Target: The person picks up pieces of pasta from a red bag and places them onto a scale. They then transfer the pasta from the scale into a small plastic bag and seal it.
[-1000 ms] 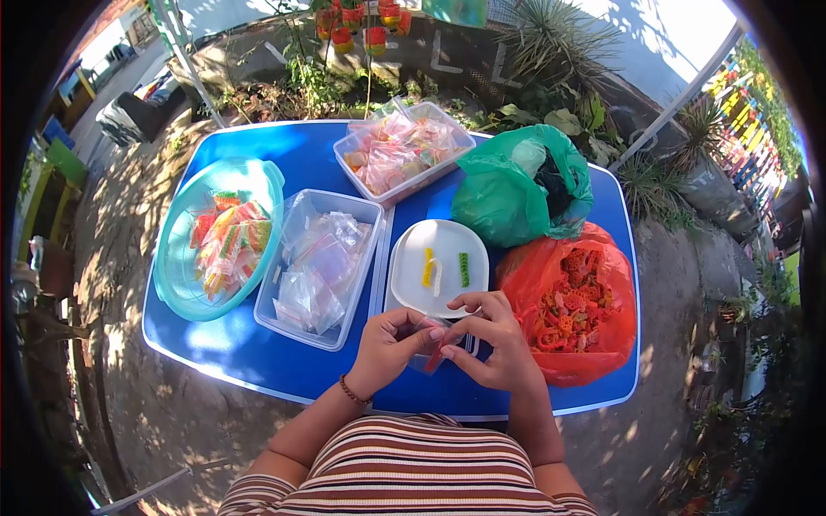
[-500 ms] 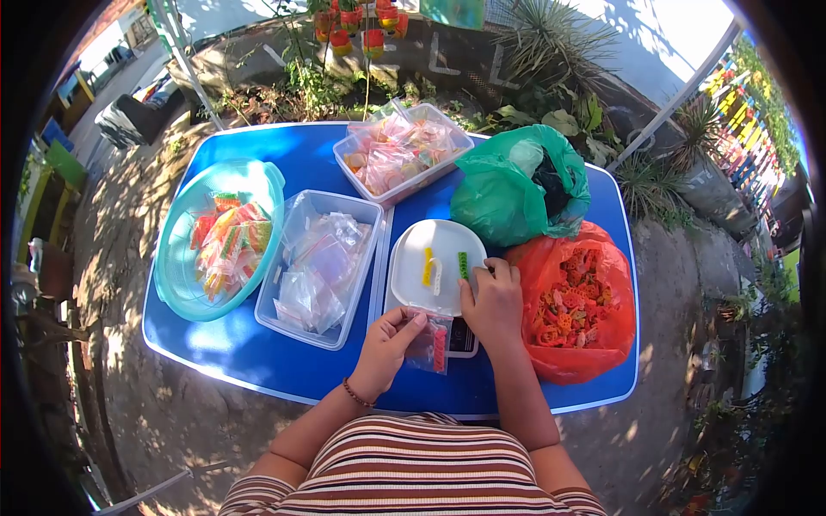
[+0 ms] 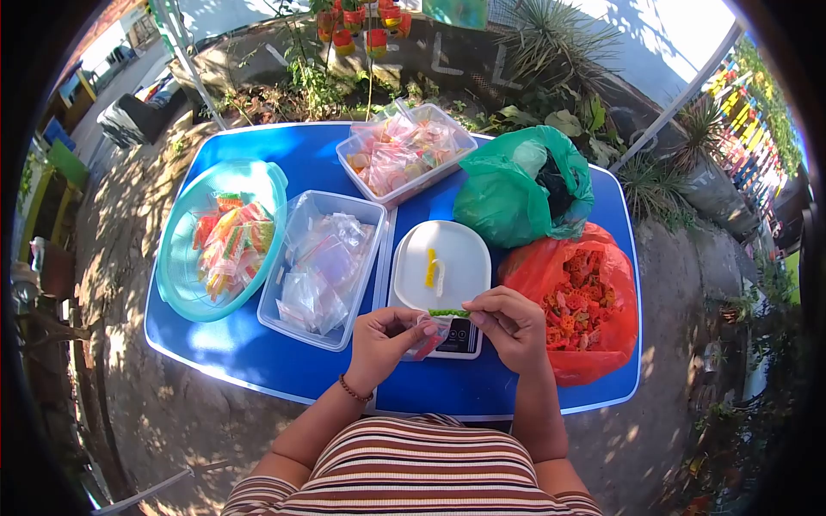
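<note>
My left hand [image 3: 385, 346] pinches a small clear plastic bag [image 3: 428, 342] with a red ridged piece inside. A green ridged strip [image 3: 446, 313] is gripped between the fingertips of my right hand [image 3: 511, 328], its left end at the bag's mouth. Both hands are over the front of a white kitchen scale [image 3: 469, 340], partly covering its dark display. On the scale's white tray [image 3: 469, 249] lie a yellow ridged strip [image 3: 430, 267] and a curved white piece [image 3: 440, 279].
Left are a turquoise basin [image 3: 170, 273] of filled packets and a clear container [image 3: 376, 249] of plastic bags. Another container [image 3: 404, 196] of packets stands behind. A green bag [image 3: 499, 202] and a red bag [image 3: 594, 361] of orange-red pieces are right, on a blue table [image 3: 232, 353].
My right hand has picked up the green strip from the scale's tray and brought it down to the bag. The bag in my left hand has tilted.
</note>
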`<state>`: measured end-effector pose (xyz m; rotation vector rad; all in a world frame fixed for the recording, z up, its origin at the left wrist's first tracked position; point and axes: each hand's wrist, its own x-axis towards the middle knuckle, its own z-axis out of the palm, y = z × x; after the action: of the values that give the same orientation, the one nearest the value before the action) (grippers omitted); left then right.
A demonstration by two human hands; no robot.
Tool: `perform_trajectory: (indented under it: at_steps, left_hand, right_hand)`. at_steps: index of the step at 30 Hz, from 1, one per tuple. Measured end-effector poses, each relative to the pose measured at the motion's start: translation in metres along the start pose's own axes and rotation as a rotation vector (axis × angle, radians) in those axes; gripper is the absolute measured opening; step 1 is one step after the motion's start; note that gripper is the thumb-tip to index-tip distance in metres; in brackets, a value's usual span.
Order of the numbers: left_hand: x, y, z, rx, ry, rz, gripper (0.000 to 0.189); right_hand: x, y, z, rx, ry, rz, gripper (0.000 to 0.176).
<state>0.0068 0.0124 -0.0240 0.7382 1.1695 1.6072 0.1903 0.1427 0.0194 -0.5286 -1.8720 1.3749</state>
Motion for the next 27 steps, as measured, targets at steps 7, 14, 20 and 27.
perform_trajectory:
  at_steps: [7,14,20,27]
  left_hand:
    - [-0.001,0.005,0.001,0.021,-0.053,-0.019,0.023]
    - [-0.001,0.010,0.003,0.078,-0.089,-0.049,0.024]
    - [-0.001,0.013,0.004,0.140,-0.105,-0.116,0.027]
    - [-0.002,0.012,0.006,0.029,-0.062,-0.129,0.026]
  right_hand:
    - [-0.002,-0.004,-0.009,0.161,-0.029,0.049,0.020]
    - [-0.001,-0.002,-0.009,0.157,-0.081,0.090,0.018]
    - [-0.002,-0.012,0.012,0.015,-0.019,0.217,0.009]
    - [0.004,-0.009,0.013,-0.221,-0.179,-0.012,0.012]
